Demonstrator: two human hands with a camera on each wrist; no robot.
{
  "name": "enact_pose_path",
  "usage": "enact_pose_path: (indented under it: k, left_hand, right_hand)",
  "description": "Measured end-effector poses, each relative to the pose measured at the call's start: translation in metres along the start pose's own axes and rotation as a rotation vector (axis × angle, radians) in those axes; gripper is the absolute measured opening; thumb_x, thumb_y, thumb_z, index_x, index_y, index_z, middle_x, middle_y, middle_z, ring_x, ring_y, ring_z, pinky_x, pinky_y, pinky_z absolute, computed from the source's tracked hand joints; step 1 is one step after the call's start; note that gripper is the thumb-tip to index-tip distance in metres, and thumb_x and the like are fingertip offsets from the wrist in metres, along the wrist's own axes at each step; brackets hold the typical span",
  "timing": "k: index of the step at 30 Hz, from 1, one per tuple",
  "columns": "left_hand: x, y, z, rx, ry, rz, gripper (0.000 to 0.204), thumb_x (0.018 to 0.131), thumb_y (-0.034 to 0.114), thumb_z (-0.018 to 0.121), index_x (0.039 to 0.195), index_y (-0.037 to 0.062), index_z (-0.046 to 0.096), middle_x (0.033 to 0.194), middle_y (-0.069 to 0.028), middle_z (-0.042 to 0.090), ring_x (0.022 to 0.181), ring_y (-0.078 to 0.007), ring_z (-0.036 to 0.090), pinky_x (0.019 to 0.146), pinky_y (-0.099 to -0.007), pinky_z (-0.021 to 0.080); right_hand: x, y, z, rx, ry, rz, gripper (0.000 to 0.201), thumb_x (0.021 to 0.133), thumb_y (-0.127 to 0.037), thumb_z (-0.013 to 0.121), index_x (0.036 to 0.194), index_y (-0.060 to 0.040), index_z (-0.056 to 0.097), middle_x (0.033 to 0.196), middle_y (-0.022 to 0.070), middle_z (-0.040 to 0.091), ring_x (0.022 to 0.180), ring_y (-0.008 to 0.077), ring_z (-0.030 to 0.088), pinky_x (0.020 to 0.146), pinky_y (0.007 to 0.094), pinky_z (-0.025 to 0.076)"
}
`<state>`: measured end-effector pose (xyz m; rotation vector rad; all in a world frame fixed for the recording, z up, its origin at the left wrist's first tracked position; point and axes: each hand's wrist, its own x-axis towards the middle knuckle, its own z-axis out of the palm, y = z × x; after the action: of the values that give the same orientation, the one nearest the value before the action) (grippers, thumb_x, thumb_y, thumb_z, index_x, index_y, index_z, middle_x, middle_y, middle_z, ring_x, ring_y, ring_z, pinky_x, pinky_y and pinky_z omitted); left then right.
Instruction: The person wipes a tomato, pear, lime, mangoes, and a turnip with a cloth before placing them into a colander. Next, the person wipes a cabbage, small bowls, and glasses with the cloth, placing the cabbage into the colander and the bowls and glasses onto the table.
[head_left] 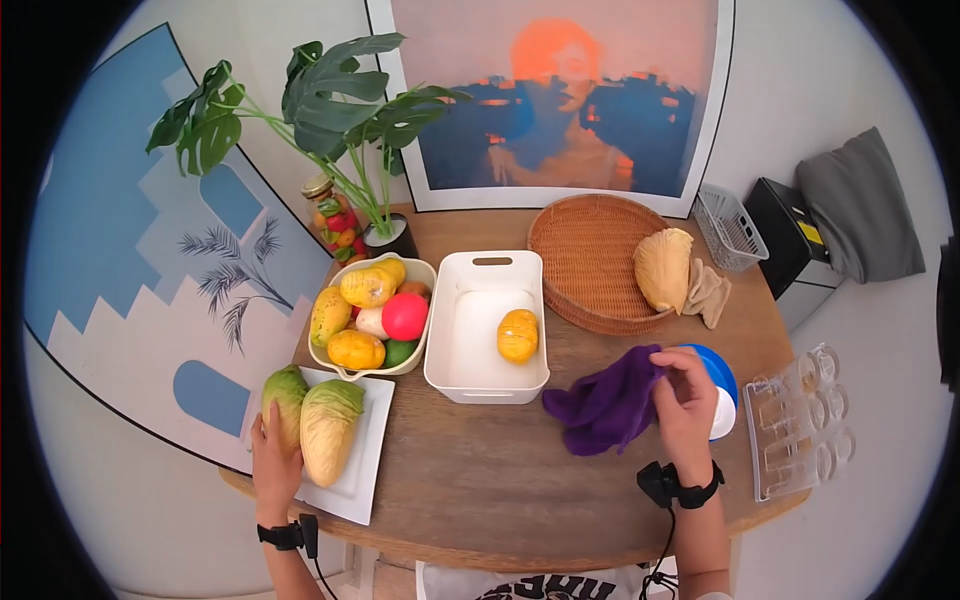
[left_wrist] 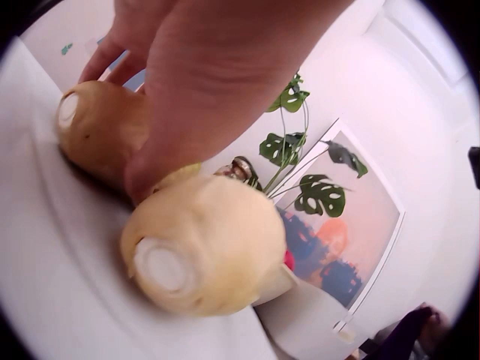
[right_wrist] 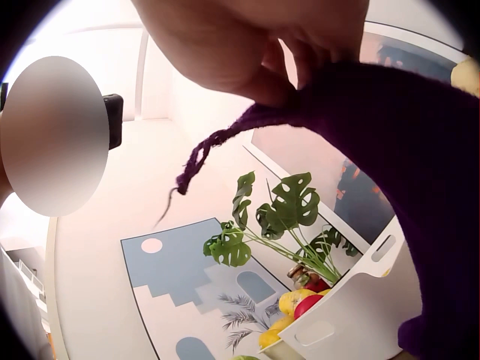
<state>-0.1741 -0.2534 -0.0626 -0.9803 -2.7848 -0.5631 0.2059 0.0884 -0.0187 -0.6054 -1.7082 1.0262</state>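
On a white rectangular plate [head_left: 356, 500] at the table's left lie two napa cabbages side by side. My left hand [head_left: 274, 468] grips the left cabbage [head_left: 288, 392] from its outer side. In the left wrist view the thumb reaches down between that cabbage [left_wrist: 97, 135] and the other cabbage [left_wrist: 225, 225]; both white cut ends face the camera. My right hand [head_left: 688, 412] pinches a purple cloth [head_left: 608, 402] by its right upper edge, and the rest drapes onto the wood. The right wrist view shows the cloth [right_wrist: 442, 180] hanging from thumb and fingers, a frayed strand at one corner.
A white bin [head_left: 484, 390] holds a yellow fruit [head_left: 518, 336]. Left of it stands a fruit-filled bowl [head_left: 424, 335]. Behind are a potted plant [head_left: 390, 240] and a wicker tray [head_left: 585, 255] with a wrapped bundle [head_left: 662, 270]. Blue lid [head_left: 716, 368] and glass rack [head_left: 800, 430] stand right.
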Motion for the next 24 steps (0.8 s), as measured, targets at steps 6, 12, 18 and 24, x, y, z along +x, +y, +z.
enact_pose_path:
  k: [6, 12, 18, 24]
  left_hand:
    - [-0.005, 0.026, -0.028, -0.053, 0.33, 0.13, 0.064, 0.081, 0.0, 0.068, 0.14, 0.0046, 0.044, 0.131, -0.0213, 0.049, 0.12, -0.0409, 0.05, 0.096, -0.0438, 0.045]
    - [0.017, 0.177, -0.009, -0.476, 0.122, 0.405, 0.032, 0.082, 0.004, 0.068, 0.113, 0.0, 0.06, 0.109, -0.0163, 0.059, 0.093, -0.0341, 0.059, 0.081, -0.0432, 0.048]
    - [0.08, 0.278, 0.062, -0.233, -0.274, 0.606, 0.058, 0.082, 0.028, 0.072, 0.131, 0.0031, 0.053, 0.112, -0.0198, 0.058, 0.099, -0.0396, 0.06, 0.086, -0.0428, 0.05]
    - [0.122, 0.312, 0.108, 0.025, -0.654, 0.552, 0.082, 0.072, 0.039, 0.078, 0.137, 0.0012, 0.044, 0.12, -0.0274, 0.056, 0.107, -0.0414, 0.059, 0.092, -0.0432, 0.05]
  right_hand:
    - [-0.008, -0.001, -0.006, -0.352, -0.219, -0.074, 0.032, 0.077, 0.003, 0.069, 0.108, -0.0002, 0.062, 0.101, 0.0151, 0.064, 0.092, 0.0307, 0.063, 0.081, 0.0356, 0.05]
    - [-0.016, 0.005, -0.002, -0.684, -0.4, -0.042, 0.053, 0.074, -0.016, 0.08, 0.119, -0.0005, 0.056, 0.102, 0.0161, 0.063, 0.096, 0.0341, 0.061, 0.08, 0.0409, 0.05]
    - [-0.02, 0.028, 0.009, -0.903, -0.575, 0.021, 0.065, 0.072, -0.026, 0.082, 0.124, 0.001, 0.053, 0.102, 0.0178, 0.059, 0.096, 0.0341, 0.061, 0.078, 0.0399, 0.053]
    - [-0.024, 0.044, 0.014, -0.928, -0.546, 0.029, 0.061, 0.07, -0.015, 0.08, 0.123, -0.0022, 0.053, 0.099, 0.0165, 0.058, 0.096, 0.0355, 0.061, 0.078, 0.043, 0.052]
